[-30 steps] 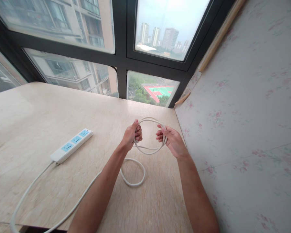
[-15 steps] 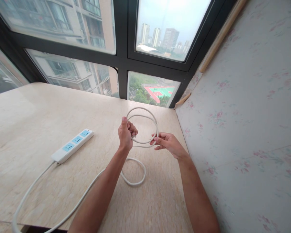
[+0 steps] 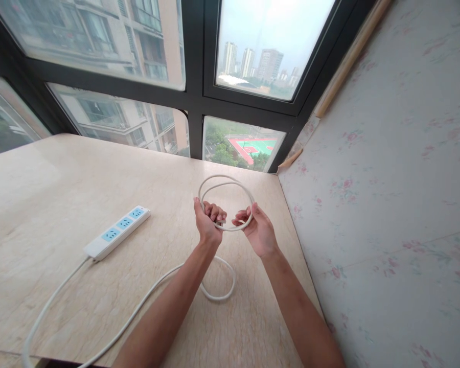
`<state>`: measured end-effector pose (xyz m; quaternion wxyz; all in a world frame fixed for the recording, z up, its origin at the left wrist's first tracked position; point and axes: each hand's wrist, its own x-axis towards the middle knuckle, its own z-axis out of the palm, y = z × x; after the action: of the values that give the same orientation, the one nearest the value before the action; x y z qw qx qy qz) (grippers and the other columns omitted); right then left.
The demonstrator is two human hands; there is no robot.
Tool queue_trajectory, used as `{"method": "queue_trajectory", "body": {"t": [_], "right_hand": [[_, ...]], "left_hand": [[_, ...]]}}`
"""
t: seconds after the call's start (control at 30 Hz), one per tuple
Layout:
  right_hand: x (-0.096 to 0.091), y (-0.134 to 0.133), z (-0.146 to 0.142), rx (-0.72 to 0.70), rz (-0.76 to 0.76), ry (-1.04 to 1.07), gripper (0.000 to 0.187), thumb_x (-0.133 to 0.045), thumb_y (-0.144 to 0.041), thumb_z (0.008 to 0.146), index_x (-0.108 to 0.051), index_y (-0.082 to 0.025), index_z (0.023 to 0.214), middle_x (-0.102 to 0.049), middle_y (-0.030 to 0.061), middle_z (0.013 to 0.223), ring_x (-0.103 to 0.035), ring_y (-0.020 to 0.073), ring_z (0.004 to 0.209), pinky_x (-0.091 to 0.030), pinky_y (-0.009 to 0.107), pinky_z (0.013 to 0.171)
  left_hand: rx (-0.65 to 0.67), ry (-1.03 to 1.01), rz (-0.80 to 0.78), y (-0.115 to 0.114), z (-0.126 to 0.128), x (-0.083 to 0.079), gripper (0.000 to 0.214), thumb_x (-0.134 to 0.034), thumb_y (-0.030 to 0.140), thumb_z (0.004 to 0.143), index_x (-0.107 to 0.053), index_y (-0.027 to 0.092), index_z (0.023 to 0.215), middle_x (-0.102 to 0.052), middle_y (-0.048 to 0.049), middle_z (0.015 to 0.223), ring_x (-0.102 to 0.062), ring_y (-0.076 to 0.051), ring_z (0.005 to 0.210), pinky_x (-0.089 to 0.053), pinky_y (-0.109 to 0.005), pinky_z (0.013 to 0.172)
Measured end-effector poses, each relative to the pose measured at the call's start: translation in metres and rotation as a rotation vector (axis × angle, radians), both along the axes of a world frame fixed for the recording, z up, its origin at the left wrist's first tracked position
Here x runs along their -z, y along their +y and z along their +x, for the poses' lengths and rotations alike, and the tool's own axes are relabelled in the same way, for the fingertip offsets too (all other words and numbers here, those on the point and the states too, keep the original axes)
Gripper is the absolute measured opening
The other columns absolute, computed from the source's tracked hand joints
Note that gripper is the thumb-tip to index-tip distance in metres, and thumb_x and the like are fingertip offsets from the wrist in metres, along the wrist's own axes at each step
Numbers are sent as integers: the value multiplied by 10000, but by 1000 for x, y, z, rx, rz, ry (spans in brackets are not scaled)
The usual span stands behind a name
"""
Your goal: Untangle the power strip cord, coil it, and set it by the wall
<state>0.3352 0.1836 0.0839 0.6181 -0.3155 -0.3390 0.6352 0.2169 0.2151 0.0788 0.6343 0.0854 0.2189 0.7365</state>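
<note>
A white power cord (image 3: 230, 177) is wound into loops held up between my two hands. My left hand (image 3: 210, 219) is closed around the left side of the loops, and a small end, perhaps the plug, pokes out by its fingers. On the right side of the loops, my right hand (image 3: 258, 227) holds the cord between thumb and curled fingers. More cord lies on the surface below my hands in a loose bend and runs left, beyond the lower edge of the view. A white power strip (image 3: 118, 232) with blue socket faces lies at the left, joined to a cord.
The beige marble-patterned surface (image 3: 80, 174) reaches to dark-framed windows (image 3: 193, 117) at the back. Close on the right stands a wall with floral wallpaper (image 3: 368, 204), its covering peeling near the corner. A dark gap shows under the surface's front edge at lower left.
My right hand has turned palm inward and risen slightly, bringing its strand up to the loops. My left hand has shifted a little right and down. The power strip stays put.
</note>
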Motion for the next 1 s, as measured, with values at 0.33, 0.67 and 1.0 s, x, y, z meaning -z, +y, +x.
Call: {"method": "queue_trajectory", "body": {"t": [0.33,0.67,1.0], "right_hand": [[0,-9,-15,-137,-39,-74,238,-742,-294,754,-640,-206,950,-729,56,991,-675,183,918,-494,366,921],[10,-1,-13,60,-98,25,238,-766,-365,743,-679,-184,871,-741,61,924,-703,191,861,-541,374,892],[14,6,-5,274,-91,34,220,-709,-428,786,-668,-212,778,-711,27,873,-662,171,864,-528,335,850]], "left_hand": [[-167,78,-124,11,-10,5,588,-490,688,813,-242,211,575,-248,100,405,-320,-68,345,-360,-216,433],[3,46,-24,4,5,6,586,-586,710,737,-369,190,573,-401,62,503,-504,-90,504,-480,-239,591],[160,59,28,-6,17,5,407,-703,483,769,-492,164,631,-553,15,700,-596,-112,716,-473,-230,660]]}}
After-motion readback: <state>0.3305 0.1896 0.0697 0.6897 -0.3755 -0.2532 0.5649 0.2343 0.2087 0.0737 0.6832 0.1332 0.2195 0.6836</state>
